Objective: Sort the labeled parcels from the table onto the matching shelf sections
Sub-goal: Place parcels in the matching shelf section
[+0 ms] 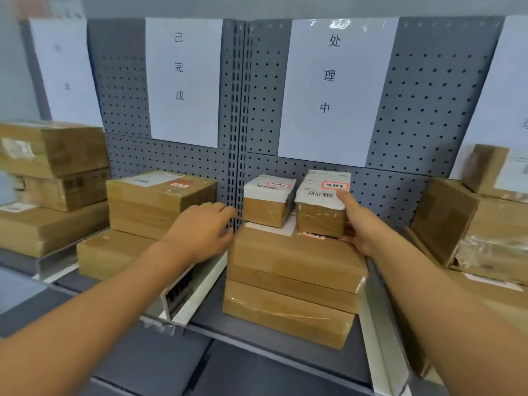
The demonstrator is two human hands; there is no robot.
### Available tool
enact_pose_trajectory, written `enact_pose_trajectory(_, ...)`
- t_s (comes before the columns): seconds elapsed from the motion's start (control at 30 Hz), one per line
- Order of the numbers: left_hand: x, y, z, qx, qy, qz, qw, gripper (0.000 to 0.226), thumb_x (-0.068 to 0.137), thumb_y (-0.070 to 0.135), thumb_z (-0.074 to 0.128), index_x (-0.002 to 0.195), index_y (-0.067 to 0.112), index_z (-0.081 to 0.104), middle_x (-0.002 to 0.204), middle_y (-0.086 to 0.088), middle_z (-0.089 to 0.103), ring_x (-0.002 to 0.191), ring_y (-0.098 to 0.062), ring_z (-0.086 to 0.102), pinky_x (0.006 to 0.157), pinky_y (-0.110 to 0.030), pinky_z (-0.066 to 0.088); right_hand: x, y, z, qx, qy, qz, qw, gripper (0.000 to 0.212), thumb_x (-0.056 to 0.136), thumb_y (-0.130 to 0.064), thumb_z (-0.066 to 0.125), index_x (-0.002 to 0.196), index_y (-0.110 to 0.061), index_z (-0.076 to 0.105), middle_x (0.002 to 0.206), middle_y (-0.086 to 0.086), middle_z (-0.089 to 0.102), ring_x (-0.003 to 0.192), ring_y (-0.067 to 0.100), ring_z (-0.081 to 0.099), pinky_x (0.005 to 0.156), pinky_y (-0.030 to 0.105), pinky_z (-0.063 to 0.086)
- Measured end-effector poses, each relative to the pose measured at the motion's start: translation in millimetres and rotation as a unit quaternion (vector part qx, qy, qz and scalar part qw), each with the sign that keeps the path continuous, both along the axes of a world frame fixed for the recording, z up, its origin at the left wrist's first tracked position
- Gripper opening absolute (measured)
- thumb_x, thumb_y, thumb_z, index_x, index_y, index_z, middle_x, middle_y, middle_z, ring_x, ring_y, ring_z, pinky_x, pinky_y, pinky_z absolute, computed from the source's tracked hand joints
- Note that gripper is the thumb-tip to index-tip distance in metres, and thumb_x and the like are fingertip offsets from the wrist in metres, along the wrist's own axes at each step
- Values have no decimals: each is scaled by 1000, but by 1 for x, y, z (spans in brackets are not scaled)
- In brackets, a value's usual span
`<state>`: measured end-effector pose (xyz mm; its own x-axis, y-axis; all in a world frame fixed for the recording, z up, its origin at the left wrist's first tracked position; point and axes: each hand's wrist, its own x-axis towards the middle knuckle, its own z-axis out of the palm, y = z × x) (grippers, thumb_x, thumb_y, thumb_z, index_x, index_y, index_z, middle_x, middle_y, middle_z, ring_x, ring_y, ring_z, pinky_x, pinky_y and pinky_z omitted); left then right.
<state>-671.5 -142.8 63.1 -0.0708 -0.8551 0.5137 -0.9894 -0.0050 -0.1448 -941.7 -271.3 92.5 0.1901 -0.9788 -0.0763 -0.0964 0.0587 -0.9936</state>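
Parcel (321, 204): set upright on the stacked boxes (294, 261), under the 处理中 sign (337, 90).
Right hand (360, 224): clamped on its right side, thumb on the label.
Left hand (200, 230): held beside the stack, fingers relaxed, gripping nothing.

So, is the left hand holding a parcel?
No, the left hand holds nothing; only the right hand grips a small parcel.

Parcel sorting/storage room: grey pegboard shelving (428, 90) w/ paper section signs (183, 81), taped cardboard parcels (160, 201) w/ barcode labels stacked from 9 to 3 o'clock.
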Motion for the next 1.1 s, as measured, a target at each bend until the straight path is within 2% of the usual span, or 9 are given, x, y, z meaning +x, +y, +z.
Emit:
enact_pose_trajectory(0.1, 1, 1, 5, -2, 10, 26, 1000, 30, 98, 36, 44, 125, 26, 54, 109, 3, 61, 100, -17, 58, 79, -33, 48, 2, -16, -3, 7, 9, -10, 1000, 41, 95, -57, 52, 109, -19, 64, 104, 1, 71, 91, 19, 64, 74, 30, 50)
enact_pose_trajectory(0.2, 4, 7, 5, -8, 9, 45, 999, 31, 98, 38, 45, 125, 25, 54, 107, 3, 61, 98, -18, 58, 76, -34, 50, 4, -22, 1, -35, 71, -53, 996, 57, 99, -54, 45, 132, -9, 54, 125, 11, 62, 107, 27, 58, 86, 37, 50)
enact_pose_trajectory(0.27, 5, 13, 2, -4, 13, 58, 998, 34, 99, 37, 45, 129, 25, 52, 110, 2, 61, 99, -18, 58, 72, -30, 45, 8, -19, 6, -136, 163, -118, 970, 62, 99, -52, 46, 144, -10, 42, 143, 15, 48, 129, 33, 44, 105, 46, 42)
enact_pose_trajectory(0.33, 5, 21, 0, 6, 13, 73, 997, 35, 99, 36, 45, 131, 24, 52, 112, 1, 61, 99, -20, 58, 70, -30, 40, 18, -3, 13, -276, 184, -143, 932, 55, 99, -40, 52, 145, -14, 41, 148, 13, 40, 138, 31, 32, 113, 47, 32)
enact_pose_trajectory(0.47, 11, 46, -3, 12, 23, 107, 994, 35, 99, 37, 44, 130, 21, 52, 114, -2, 61, 101, -23, 58, 77, -36, 49, 67, 45, 21, -489, 187, -2, 852, 44, 94, -18, 57, 137, -15, 50, 140, 5, 49, 134, 22, 36, 110, 37, 32)
enact_pose_trajectory(0.63, 48, 96, -8, 17, 23, 156, 987, 38, 99, 37, 43, 133, 21, 51, 126, -2, 60, 108, -25, 59, 79, -36, 50, 154, 110, 1, -588, 239, 193, 748, 42, 96, -19, 54, 138, -16, 51, 135, 3, 52, 126, 19, 45, 105, 37, 41)
enact_pose_trajectory(0.8, 115, 179, -21, 38, 28, 242, 969, 37, 98, 36, 45, 130, 19, 50, 120, -5, 59, 109, -28, 57, 79, -36, 46, 246, 172, -27, -605, 294, 288, 681, 48, 92, -16, 56, 140, -13, 49, 132, 8, 53, 123, 26, 49, 100, 40, 44)
enact_pose_trajectory(0.9, 165, 234, -23, 50, 27, 296, 953, 32, 97, 32, 46, 123, 14, 51, 115, -8, 59, 104, -31, 57, 74, -36, 45, 311, 216, -36, -593, 303, 327, 670, 52, 94, -19, 54, 145, -16, 44, 136, 6, 51, 126, 26, 47, 100, 41, 43)
enact_pose_trajectory(1.1, 266, 357, -30, 25, 42, 354, 934, 39, 100, 34, 43, 135, 18, 49, 125, -6, 59, 112, -29, 57, 86, -36, 47, 443, 313, -56, -568, 298, 425, 639, 57, 99, -27, 51, 152, -15, 34, 150, 8, 41, 137, 27, 38, 107, 41, 39)
